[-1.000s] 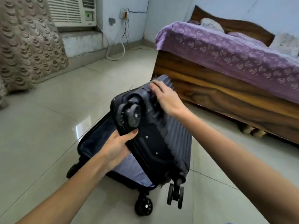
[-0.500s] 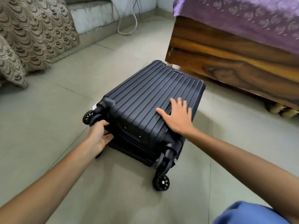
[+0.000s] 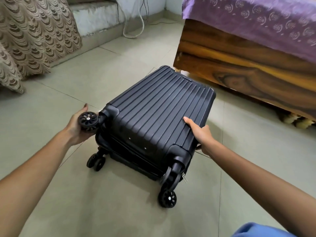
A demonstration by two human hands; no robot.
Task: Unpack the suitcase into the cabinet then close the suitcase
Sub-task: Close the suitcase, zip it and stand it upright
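- The dark blue suitcase [image 3: 159, 117] lies flat on the tiled floor [image 3: 51, 103] between the two hands, with its ribbed shell facing up and its wheel end turned toward the person.
- Its two halves lie together. Whether the zipper is pulled all the way round, the view does not show.
- The left hand [image 3: 77, 127] is at the near left corner of the suitcase. Its palm cups the upper wheel [image 3: 88, 120] of that corner, which touches the palm, and the thumb points up and away.
- The fingers of the left hand are hidden behind this wheel, so one cannot tell whether they close round it or stay straight.
- The right hand [image 3: 200, 132] holds the right edge of the suitcase, close to the near corner. The thumb lies flat on the ribbed top and the fingers curl down over the side.
- Below the left hand, a double wheel [image 3: 95, 161] rests on the floor. Below the right hand another wheel [image 3: 167, 198] stands on the floor, and a small zipper pull [image 3: 184, 177] hangs just above it.
- Beyond the right hand, near the far end of the suitcase, stands a wooden bed [image 3: 248, 69] with a purple cover [image 3: 256, 19].
- Beyond the left hand, well apart from it, hangs a patterned curtain [image 3: 37, 35].
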